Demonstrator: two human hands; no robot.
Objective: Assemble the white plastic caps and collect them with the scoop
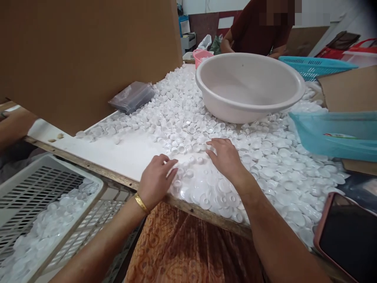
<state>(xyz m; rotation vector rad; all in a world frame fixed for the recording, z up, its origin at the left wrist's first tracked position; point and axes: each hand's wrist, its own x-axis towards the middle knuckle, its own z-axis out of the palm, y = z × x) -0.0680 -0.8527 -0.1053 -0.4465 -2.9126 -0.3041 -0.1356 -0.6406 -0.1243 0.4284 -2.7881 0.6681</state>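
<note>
A wide heap of small white plastic caps and flat discs [265, 157] covers the white table [132, 153]. My left hand [156, 179], with a gold bangle at the wrist, rests near the table's front edge with its fingers curled over a few caps. My right hand [225, 157] lies palm down on the heap, fingers bent onto the caps. What either hand holds under the fingers is hidden.
A big white basin [250, 86] stands on the heap at the back. A brown cardboard wall [88, 55] rises at the left, with a clear bag [132, 96] beside it. A grey crate [44, 208] with caps sits lower left. A blue tray [335, 133], a phone [347, 236] and another person [259, 27] are nearby.
</note>
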